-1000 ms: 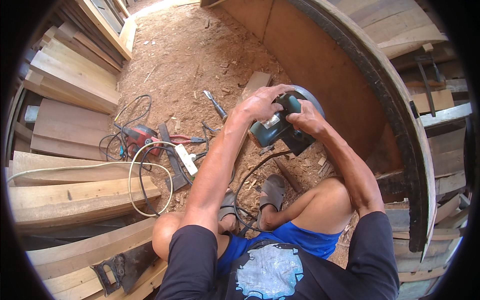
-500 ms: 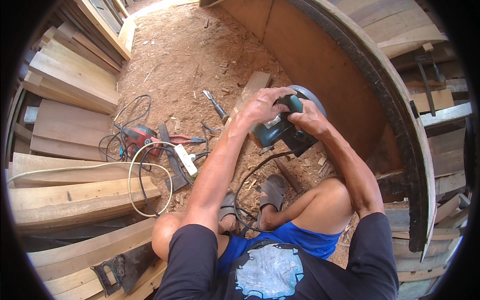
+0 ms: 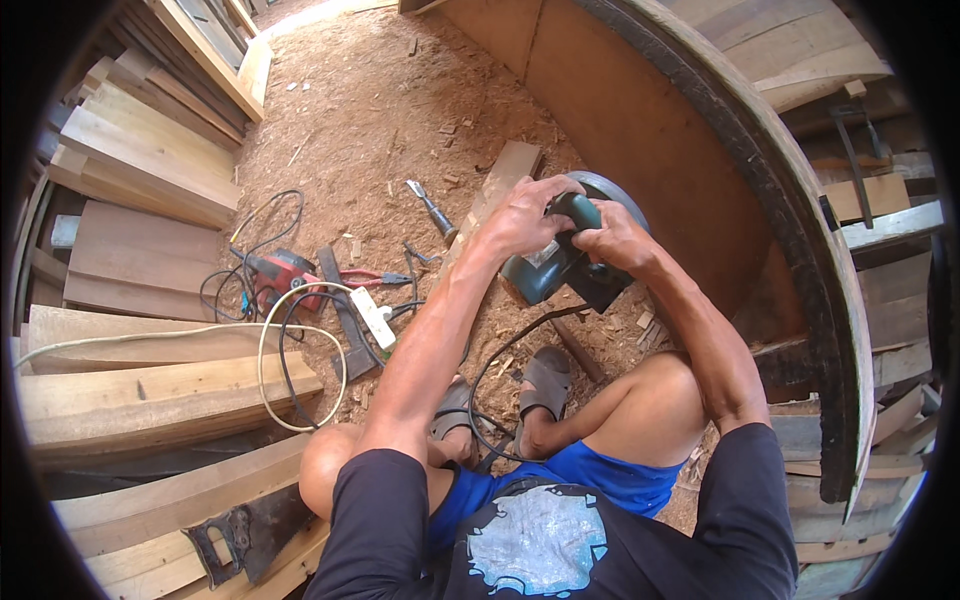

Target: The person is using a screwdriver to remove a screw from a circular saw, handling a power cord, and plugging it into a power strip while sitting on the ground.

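The left hand (image 3: pixel 522 215) and the right hand (image 3: pixel 615 238) both hold a blue-green power saw (image 3: pixel 560 262). The left hand is closed over the top front of the saw. The right hand is closed around the back handle. The saw sits on a long plank (image 3: pixel 497 192) that lies on the sawdust floor (image 3: pixel 380 110), in front of the person's knees. Its round grey guard shows just behind the hands. A black cord (image 3: pixel 500 355) runs from the saw back toward the person's feet, which are in grey sandals (image 3: pixel 545 378).

Just left of the plank lies a chisel (image 3: pixel 432 212). Further left are a red tool (image 3: pixel 280 275), red pliers (image 3: pixel 365 278) and a white power strip (image 3: pixel 372 316), with black and white cords looping around them. Stacks of boards (image 3: pixel 140 170) fill the left side. A handsaw (image 3: pixel 245 535) lies on boards at the lower left. A big curved wooden wall (image 3: pixel 640 120) with a dark rim stands on the right, near the saw.
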`<state>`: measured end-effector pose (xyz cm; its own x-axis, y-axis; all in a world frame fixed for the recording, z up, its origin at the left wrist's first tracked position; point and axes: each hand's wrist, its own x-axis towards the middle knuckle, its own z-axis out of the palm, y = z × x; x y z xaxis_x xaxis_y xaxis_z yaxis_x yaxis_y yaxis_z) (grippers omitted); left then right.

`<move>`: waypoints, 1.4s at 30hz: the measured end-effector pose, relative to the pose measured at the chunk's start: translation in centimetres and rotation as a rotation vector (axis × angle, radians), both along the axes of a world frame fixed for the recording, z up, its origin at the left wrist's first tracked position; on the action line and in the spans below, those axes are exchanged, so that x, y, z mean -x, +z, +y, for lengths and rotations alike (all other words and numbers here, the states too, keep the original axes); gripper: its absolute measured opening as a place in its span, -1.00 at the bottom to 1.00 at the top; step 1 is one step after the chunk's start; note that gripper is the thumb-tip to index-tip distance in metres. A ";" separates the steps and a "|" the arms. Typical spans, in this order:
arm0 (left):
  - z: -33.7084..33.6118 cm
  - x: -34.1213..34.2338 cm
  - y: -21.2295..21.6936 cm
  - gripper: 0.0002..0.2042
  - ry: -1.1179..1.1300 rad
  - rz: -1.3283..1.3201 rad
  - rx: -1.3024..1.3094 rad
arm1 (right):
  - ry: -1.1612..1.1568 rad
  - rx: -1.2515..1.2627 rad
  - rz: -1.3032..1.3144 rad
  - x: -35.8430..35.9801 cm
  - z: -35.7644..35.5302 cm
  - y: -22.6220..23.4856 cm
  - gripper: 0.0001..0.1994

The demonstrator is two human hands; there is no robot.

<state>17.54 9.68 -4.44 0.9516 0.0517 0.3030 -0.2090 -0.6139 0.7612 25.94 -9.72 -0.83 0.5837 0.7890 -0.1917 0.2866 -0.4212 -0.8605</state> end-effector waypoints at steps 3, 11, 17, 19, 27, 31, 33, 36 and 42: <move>-0.2 -0.7 0.8 -0.54 -0.054 0.073 0.068 | -0.010 -0.009 -0.001 -0.5 -0.5 -0.4 -0.82; 0.7 -1.3 0.7 -0.56 -0.161 0.020 0.068 | -0.075 -0.040 0.224 -1.0 -0.6 -1.5 -0.82; 0.4 -1.2 0.8 -0.53 -0.121 0.056 0.023 | -0.019 -0.067 0.264 -1.5 -0.4 -2.3 -0.84; 0.7 -1.3 0.3 -0.53 -0.121 0.032 0.027 | -0.057 -0.052 0.224 -1.4 0.2 -2.2 -0.84; 0.3 -1.8 -1.3 -0.51 -0.095 0.112 0.043 | -0.010 0.130 -0.046 -2.1 0.2 -2.3 -0.83; 0.1 -2.1 -1.1 -0.49 -0.129 0.106 0.006 | -0.096 0.138 -0.101 -1.4 0.4 -1.5 -0.83; -0.1 -2.3 -1.2 -0.48 -0.142 0.075 -0.001 | -0.087 0.150 -0.102 -2.2 0.0 -2.0 -0.83; 0.3 -2.6 -1.9 -0.47 -0.159 0.042 0.012 | -0.059 0.136 -0.072 -2.1 0.2 -2.2 -0.84; -0.2 -2.6 -2.9 -0.52 -0.140 -0.066 0.015 | -0.013 0.096 -0.036 -2.0 -0.1 -2.2 -0.88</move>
<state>20.17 9.53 -7.32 0.9279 -0.0751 0.3652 -0.3416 -0.5636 0.7521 27.98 -9.83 -2.98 0.6016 0.7602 -0.2453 0.3103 -0.5053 -0.8052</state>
